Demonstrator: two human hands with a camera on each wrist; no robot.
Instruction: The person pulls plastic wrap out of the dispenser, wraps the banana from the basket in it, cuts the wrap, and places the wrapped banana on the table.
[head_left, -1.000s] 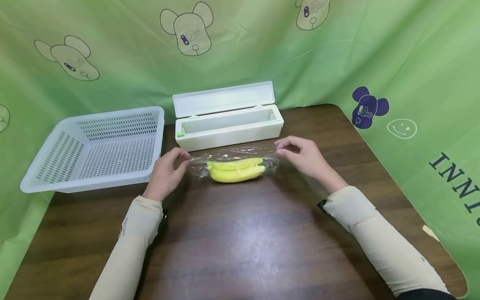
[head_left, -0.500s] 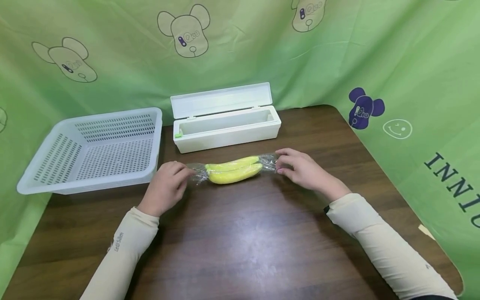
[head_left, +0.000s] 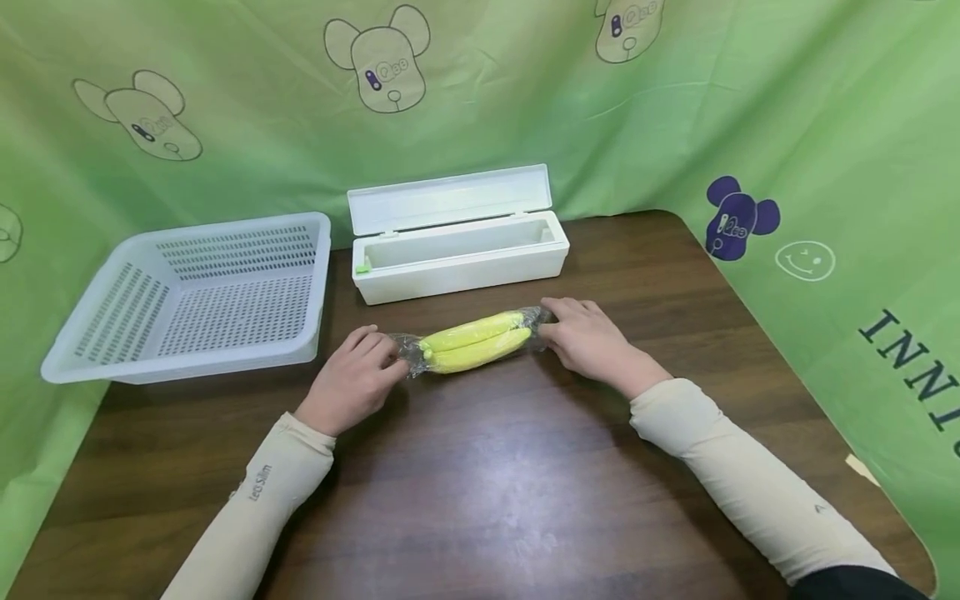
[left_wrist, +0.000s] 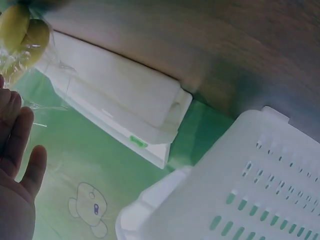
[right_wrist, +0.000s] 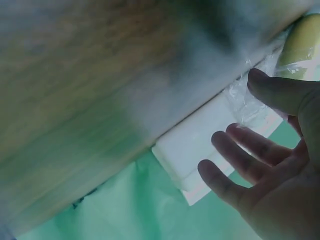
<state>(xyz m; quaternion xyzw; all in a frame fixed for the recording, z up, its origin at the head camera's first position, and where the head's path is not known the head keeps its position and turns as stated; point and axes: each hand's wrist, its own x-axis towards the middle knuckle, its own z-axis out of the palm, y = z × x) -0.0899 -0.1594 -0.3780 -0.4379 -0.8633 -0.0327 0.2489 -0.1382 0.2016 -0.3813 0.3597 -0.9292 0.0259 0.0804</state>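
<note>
Two yellow bananas [head_left: 474, 343] lie side by side on the table, covered in clear plastic wrap [head_left: 534, 318] that is crumpled at both ends. My left hand [head_left: 354, 380] is at the left end and pinches the film between thumb and fingers; the thumb is cut off in the left wrist view, where other fingers [left_wrist: 22, 125] show. At the right end, my right hand [head_left: 588, 343] touches the film with thumb and fingers spread apart. The right wrist view shows the gap between its thumb and its relaxed fingers [right_wrist: 240, 155].
Behind the bananas stands a long white box [head_left: 461, 273] with its lid [head_left: 450, 200] raised and a small green piece [head_left: 363, 268] at its left end. A white perforated basket [head_left: 187, 367] stands at the left. A green printed cloth [head_left: 495, 92] hangs behind the brown table [head_left: 480, 500].
Both hands have come down and closer together at the film's ends. The film, raised loosely behind the bananas before, now lies gathered at the two ends. The bananas have tilted slightly, right end up.
</note>
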